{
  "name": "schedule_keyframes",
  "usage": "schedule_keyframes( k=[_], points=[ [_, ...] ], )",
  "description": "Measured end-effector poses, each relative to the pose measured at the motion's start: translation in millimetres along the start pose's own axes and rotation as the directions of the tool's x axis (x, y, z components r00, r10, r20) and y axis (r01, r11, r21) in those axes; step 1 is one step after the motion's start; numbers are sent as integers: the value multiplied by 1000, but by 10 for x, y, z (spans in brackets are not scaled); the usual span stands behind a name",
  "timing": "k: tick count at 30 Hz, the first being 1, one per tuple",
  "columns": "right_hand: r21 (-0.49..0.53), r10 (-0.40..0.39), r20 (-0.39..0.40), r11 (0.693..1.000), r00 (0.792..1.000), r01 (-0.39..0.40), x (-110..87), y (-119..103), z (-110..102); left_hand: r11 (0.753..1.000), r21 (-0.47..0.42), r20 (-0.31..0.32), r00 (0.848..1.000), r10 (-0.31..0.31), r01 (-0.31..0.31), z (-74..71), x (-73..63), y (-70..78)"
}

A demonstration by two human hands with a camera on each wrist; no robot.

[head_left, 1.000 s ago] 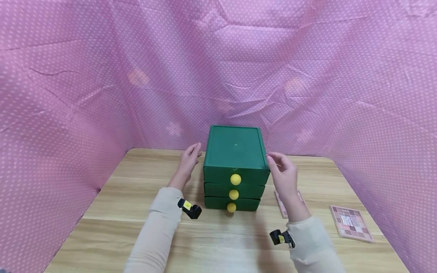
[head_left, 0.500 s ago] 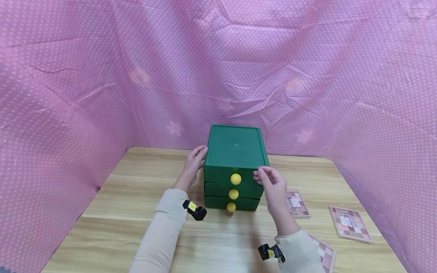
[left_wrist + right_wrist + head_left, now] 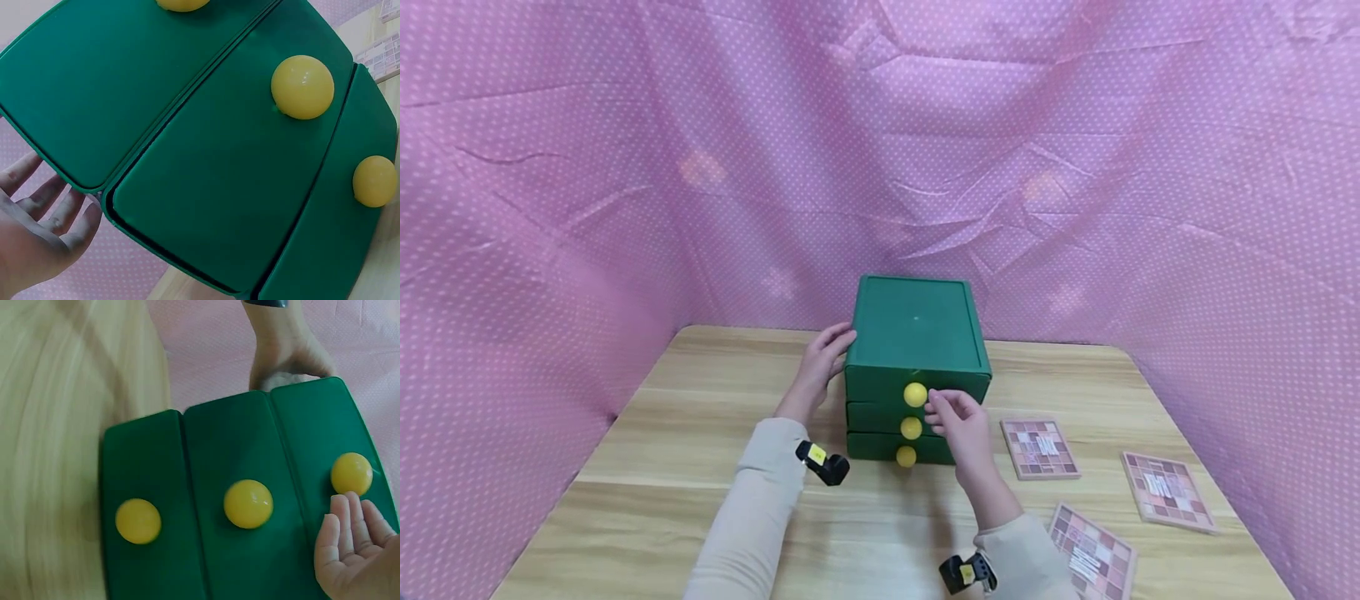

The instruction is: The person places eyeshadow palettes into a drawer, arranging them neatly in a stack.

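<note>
A green drawer unit (image 3: 917, 321) with three stacked drawers stands on the table, a round yellow knob on each front. My left hand (image 3: 820, 367) lies against its left side near the top, and in the left wrist view the fingers of that hand (image 3: 44, 225) reach behind the cabinet's edge, fairly straight. Just right of the top knob (image 3: 915, 395) is my right hand (image 3: 964, 429), fingertips right at the ball. The right wrist view shows this hand (image 3: 356, 553) palm up, its fingers extended rather than wrapped round the knob. The middle knob (image 3: 248, 504) and bottom knob (image 3: 138, 521) are untouched.
Flat pink squares with a tile pattern lie on the wooden table (image 3: 685, 492) to the right: one beside the cabinet (image 3: 1040, 448), one farther right (image 3: 1167, 490), and one nearer (image 3: 1093, 550), partly behind the right sleeve. Pink dotted cloth (image 3: 880, 150) hangs behind and at both sides.
My right hand has moved from the cabinet's upper right edge left and down to the top knob. My left hand has come in against the left side. The drawers stay closed.
</note>
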State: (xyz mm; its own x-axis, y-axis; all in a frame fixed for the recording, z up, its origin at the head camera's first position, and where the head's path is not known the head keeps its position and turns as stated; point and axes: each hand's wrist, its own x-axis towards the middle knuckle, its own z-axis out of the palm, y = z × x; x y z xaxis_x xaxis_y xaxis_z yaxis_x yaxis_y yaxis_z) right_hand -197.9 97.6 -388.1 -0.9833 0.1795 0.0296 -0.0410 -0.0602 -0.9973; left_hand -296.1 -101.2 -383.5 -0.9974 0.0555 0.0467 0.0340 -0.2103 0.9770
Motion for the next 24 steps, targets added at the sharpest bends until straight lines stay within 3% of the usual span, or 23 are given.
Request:
schedule_keyframes(
  k=[5, 13, 24],
  points=[
    [-11, 109, 20, 994, 994, -109, 18, 55, 33, 1000, 20, 17, 1000, -9, 9, -20, 6, -1],
    [36, 203, 69, 978, 977, -206, 36, 41, 100, 999, 26, 36, 999, -39, 38, -27, 23, 16],
    [106, 264, 81, 957, 961, -271, 27, 10, 190, 998, 44, 51, 997, -54, 52, -33, 8, 44]
  ],
)
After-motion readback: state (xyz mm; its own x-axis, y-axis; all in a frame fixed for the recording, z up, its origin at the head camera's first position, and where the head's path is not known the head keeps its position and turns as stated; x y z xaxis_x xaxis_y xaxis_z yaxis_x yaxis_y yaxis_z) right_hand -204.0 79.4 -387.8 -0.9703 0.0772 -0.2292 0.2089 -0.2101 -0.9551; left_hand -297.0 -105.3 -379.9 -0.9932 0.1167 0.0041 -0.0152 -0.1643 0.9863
